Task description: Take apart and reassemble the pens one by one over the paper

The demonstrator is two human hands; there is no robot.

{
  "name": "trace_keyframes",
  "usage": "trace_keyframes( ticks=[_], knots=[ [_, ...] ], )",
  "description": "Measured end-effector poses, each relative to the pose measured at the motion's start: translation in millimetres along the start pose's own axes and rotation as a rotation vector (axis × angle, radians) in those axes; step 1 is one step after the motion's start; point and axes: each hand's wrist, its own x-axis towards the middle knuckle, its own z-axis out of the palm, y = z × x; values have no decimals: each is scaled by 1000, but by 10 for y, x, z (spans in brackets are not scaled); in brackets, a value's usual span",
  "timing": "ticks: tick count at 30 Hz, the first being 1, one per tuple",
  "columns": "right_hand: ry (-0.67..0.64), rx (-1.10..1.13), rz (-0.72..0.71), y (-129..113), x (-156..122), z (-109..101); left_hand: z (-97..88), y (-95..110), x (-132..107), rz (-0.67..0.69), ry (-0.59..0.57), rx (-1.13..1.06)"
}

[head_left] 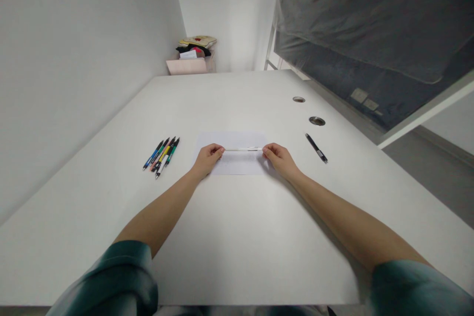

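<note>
A slim white pen (242,149) lies level between my two hands, above a sheet of white paper (237,167). Its left end is pinched in the fingertips of my left hand (209,158). My right hand (279,157) grips the right end between thumb and fingers. What looks like a clip shows near that right end; both tips are covered by fingers. Left of the paper, several pens (162,157) in blue, green, yellow, white and other colours lie in a loose bunch. A single black pen (316,148) rests to the right of my right hand.
Everything lies on a wide white table (237,237). Two round metal-rimmed holes (317,121) sit near its right edge. Beyond the far end stands a pale pink box (187,66) with folded cloth on top. A dark grey cover (370,24) hangs at the upper right.
</note>
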Motion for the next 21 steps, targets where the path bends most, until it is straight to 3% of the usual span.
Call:
trace_keyframes(
  ticks=[21],
  knots=[
    [7, -43, -4, -34, -9, -2, -5, 24, -12, 14, -2, 45]
  ],
)
